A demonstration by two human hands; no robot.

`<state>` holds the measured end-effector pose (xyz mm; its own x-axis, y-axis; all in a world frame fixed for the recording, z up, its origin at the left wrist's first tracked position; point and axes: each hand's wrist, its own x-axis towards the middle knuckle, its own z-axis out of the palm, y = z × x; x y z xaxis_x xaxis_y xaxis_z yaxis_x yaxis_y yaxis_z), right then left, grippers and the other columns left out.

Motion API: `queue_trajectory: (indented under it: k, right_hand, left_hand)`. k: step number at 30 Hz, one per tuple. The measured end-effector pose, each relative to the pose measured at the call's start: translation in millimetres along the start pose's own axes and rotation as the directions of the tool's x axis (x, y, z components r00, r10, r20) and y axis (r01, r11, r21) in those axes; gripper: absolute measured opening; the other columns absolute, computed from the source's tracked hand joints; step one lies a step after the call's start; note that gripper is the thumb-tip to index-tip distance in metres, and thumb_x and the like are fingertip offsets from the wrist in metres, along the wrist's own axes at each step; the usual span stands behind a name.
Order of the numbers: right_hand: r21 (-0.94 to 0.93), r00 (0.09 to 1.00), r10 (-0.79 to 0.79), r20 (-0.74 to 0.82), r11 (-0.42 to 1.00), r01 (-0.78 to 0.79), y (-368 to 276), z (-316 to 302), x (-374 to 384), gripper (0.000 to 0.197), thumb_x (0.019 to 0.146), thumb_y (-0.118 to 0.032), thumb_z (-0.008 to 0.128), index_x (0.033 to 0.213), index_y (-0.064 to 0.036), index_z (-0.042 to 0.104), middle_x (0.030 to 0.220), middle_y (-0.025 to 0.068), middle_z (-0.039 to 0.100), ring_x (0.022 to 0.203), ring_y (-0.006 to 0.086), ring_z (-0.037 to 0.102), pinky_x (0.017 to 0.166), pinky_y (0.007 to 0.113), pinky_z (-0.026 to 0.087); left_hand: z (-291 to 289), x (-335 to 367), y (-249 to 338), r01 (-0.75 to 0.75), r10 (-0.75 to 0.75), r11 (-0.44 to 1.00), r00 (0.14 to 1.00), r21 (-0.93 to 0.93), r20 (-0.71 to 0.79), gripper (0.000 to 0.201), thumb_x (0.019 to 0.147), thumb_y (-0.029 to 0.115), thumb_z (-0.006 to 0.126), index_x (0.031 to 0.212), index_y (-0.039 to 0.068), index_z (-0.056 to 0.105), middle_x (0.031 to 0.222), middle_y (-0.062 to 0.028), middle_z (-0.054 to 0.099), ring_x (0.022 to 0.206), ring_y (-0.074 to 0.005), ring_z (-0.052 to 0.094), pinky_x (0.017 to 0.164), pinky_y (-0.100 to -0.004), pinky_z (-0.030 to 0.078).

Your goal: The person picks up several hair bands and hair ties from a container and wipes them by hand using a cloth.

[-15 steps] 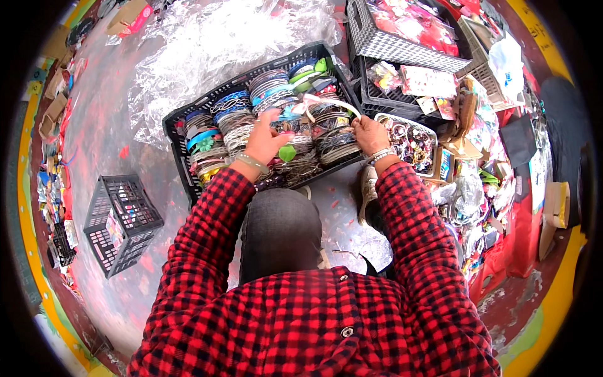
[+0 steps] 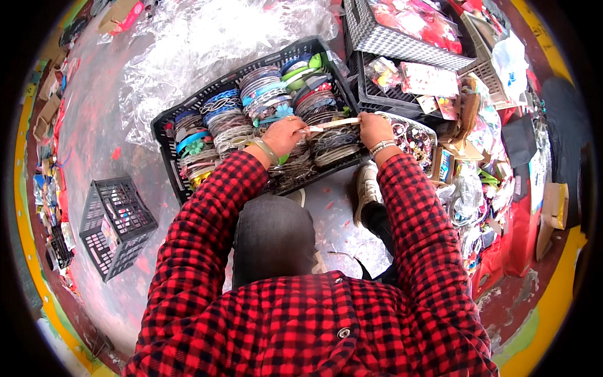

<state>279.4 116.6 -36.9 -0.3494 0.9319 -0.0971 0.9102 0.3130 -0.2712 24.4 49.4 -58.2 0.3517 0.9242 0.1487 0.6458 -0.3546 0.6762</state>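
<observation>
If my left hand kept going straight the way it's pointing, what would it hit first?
Past the pale band it holds, the left hand would probably meet the headbands in the black crate; its height above them is unclear.

One small black openwork plastic crate [image 2: 133, 246], with a pale flat card inside, on the grey, red-flecked floor [image 2: 88, 154]. Crumpled clear plastic sheeting [image 2: 207, 38], spread at upper left and top centre. One black-and-white woven-pattern basket [image 2: 408, 53], filled with red and pink packets [image 2: 418, 22], above a black plastic crate of small packaged goods. One white plastic bag [image 2: 509, 66], upper right. One open brown cardboard box [image 2: 556, 204], far right. One brown-and-pink cardboard box [image 2: 122, 16], upper left.
</observation>
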Motion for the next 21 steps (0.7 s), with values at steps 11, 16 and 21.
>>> queue_trajectory:
  k: [11, 16, 21]
  right_hand:
    - [-0.287, 0.925, 0.182, 0.334, 0.954, -0.085, -36, 9, 35, 0.022, 0.082, -0.014, 0.048, 0.094, -0.0084, 0.065, 0.098, 0.0110, 0.063, 0.090, 0.0249, 0.062, 0.074, 0.035, 0.050]
    - [-0.241, 0.893, 0.277, 0.355, 0.950, -0.199, -37, 18, 49, 0.023, 0.084, -0.014, 0.047, 0.098, -0.0075, 0.064, 0.101, 0.0111, 0.062, 0.095, 0.0258, 0.060, 0.078, 0.036, 0.049]
    - [-0.231, 0.886, 0.284, 0.368, 0.950, -0.209, -34, 22, 53, 0.024, 0.084, -0.014, 0.045, 0.099, -0.0074, 0.064, 0.102, 0.0120, 0.061, 0.095, 0.0260, 0.060, 0.078, 0.036, 0.049]
  left_hand:
    - [17, -3, -17, 0.213, -0.223, 0.971, 0.970, 0.106, 0.092, 0.017, 0.081, 0.021, 0.052, 0.094, 0.009, 0.053, 0.078, -0.0175, 0.058, 0.077, -0.0370, 0.056, 0.065, -0.0449, 0.043]
    - [19, 0, -20, 0.253, -0.268, 0.958, 0.957, 0.135, 0.107, 0.017, 0.083, 0.021, 0.051, 0.094, 0.009, 0.052, 0.077, -0.0192, 0.058, 0.074, -0.0393, 0.056, 0.062, -0.0463, 0.043]
    - [35, 0, -22, 0.319, -0.326, 0.945, 0.926, 0.069, 0.190, 0.014, 0.083, 0.020, 0.052, 0.090, 0.008, 0.054, 0.075, -0.0193, 0.058, 0.073, -0.0388, 0.056, 0.061, -0.0450, 0.044]
